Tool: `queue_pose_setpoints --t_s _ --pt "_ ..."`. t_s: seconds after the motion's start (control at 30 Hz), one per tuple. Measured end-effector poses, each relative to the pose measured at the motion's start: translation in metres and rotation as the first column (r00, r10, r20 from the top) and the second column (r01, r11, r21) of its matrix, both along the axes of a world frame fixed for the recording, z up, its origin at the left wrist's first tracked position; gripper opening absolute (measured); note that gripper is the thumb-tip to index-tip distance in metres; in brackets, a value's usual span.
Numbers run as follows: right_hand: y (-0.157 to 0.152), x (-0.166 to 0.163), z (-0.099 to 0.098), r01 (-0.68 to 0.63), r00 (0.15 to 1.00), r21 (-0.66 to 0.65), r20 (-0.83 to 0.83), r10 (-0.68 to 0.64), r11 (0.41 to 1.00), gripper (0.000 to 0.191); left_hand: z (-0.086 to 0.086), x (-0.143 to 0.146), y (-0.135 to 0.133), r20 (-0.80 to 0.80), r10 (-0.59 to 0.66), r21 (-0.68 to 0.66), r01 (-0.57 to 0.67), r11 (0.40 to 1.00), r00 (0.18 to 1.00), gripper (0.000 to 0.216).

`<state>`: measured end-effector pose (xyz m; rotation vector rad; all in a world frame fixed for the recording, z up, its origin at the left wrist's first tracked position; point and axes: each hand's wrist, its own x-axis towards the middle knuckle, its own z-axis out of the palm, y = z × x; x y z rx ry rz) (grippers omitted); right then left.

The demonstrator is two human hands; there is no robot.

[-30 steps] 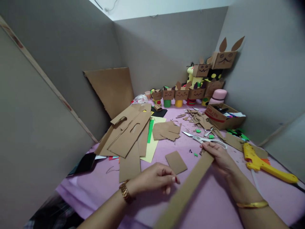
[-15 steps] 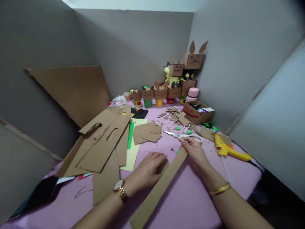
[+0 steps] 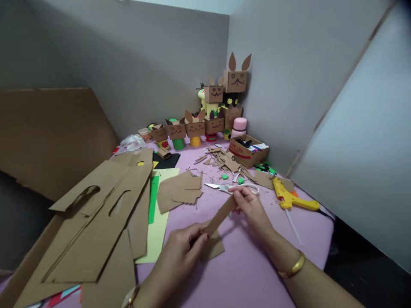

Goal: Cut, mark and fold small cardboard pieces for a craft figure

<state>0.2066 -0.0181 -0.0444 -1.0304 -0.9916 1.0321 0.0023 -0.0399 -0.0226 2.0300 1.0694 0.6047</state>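
Observation:
A narrow cardboard strip [image 3: 221, 216] is stretched between my two hands above the table. My left hand [image 3: 183, 250] pinches its near end between thumb and fingers; whatever of the strip lies beyond that grip is hidden. At the far end, my right hand [image 3: 250, 207] grips it with thumb and fingertips. Beneath the strip, by my left hand, a small flat cardboard piece [image 3: 214, 248] lies on the purple tablecloth. White-handled scissors [image 3: 221, 187] rest just past my right fingertips, their blades pointing left.
Large cardboard sheets [image 3: 93, 231] cover the left side, with yellow paper [image 3: 160, 231] underneath. A torn cardboard piece [image 3: 178, 192] and scraps [image 3: 227, 160] lie ahead. On the right is a yellow glue gun [image 3: 293, 199]. Cardboard animal figures [image 3: 195, 127] and an open box [image 3: 245, 154] stand behind.
My left hand has come off the table and now grips the strip, which shows shorter between my hands. The view has swung to the right.

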Motion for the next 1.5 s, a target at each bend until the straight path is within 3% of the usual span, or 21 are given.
queue_pose_setpoints --t_s 0.07,0.13,0.23,0.33,0.37,0.4,0.47,0.53,0.63,0.73,0.83,1.1,1.33,1.5 --pt "-0.001 0.0 0.003 -0.078 0.996 0.0 -0.034 0.078 0.997 0.028 0.003 -0.004 -0.001 -0.032 0.016 0.118 -0.012 0.993 0.999 0.025" --pt "-0.002 0.0 0.003 -0.137 0.987 0.002 -0.08 0.137 0.991 0.028 0.005 -0.007 -0.002 -0.015 -0.019 0.129 0.021 0.991 1.0 0.026" --pt "-0.002 -0.001 0.002 -0.168 0.972 0.001 -0.167 0.166 0.986 0.028 0.008 -0.01 -0.002 0.09 -0.084 -0.089 0.092 0.992 0.992 0.023" --pt "0.0 0.001 0.002 -0.172 0.95 -0.001 -0.264 0.165 0.985 0.025 0.007 -0.015 0.002 0.19 -0.125 -0.436 0.198 0.878 0.974 0.026" --pt "0.0 0.002 0.003 -0.172 0.943 0.001 -0.291 0.164 0.985 0.024 0.006 -0.016 0.003 0.209 -0.131 -0.492 0.22 0.842 0.969 0.029" --pt "0.0 0.004 0.005 -0.178 0.933 0.006 -0.316 0.17 0.984 0.024 0.004 -0.017 0.005 0.218 -0.133 -0.49 0.226 0.842 0.967 0.033" --pt "0.0 0.007 0.009 -0.205 0.906 0.032 -0.373 0.202 0.978 0.026 0.001 -0.02 0.007 0.164 -0.106 -0.301 0.152 0.941 0.981 0.039" --pt "-0.001 0.01 0.012 -0.252 0.872 0.066 -0.417 0.256 0.966 0.033 -0.004 -0.022 0.009 0.016 -0.017 0.045 0.017 0.999 1.0 0.04" --pt "-0.002 0.011 0.013 -0.29 0.859 0.068 -0.421 0.291 0.955 0.035 -0.012 -0.024 0.011 -0.202 0.133 0.434 -0.033 0.9 0.97 0.043" --pt "0.0 0.01 0.011 -0.286 0.874 0.015 -0.406 0.267 0.958 0.026 -0.018 -0.025 0.012 -0.283 0.177 0.595 0.028 0.803 0.943 0.045" --pt "0.003 0.009 0.01 -0.273 0.882 -0.017 -0.402 0.244 0.962 0.023 -0.02 -0.027 0.013 -0.297 0.203 0.659 0.046 0.75 0.933 0.044" --pt "0.004 0.011 0.01 -0.259 0.906 -0.051 -0.358 0.224 0.965 0.027 -0.017 -0.034 0.02 -0.266 0.24 0.707 0.02 0.707 0.934 0.041" --pt "0.006 0.013 0.007 -0.145 0.954 -0.039 -0.27 0.129 0.989 0.028 -0.014 -0.04 0.024 -0.226 0.262 0.719 -0.021 0.695 0.938 0.043" --pt "0.009 0.02 0.004 -0.003 0.946 -0.025 -0.325 -0.005 1.0 0.028 -0.009 -0.051 0.03 -0.166 0.31 0.67 -0.124 0.732 0.936 0.041"
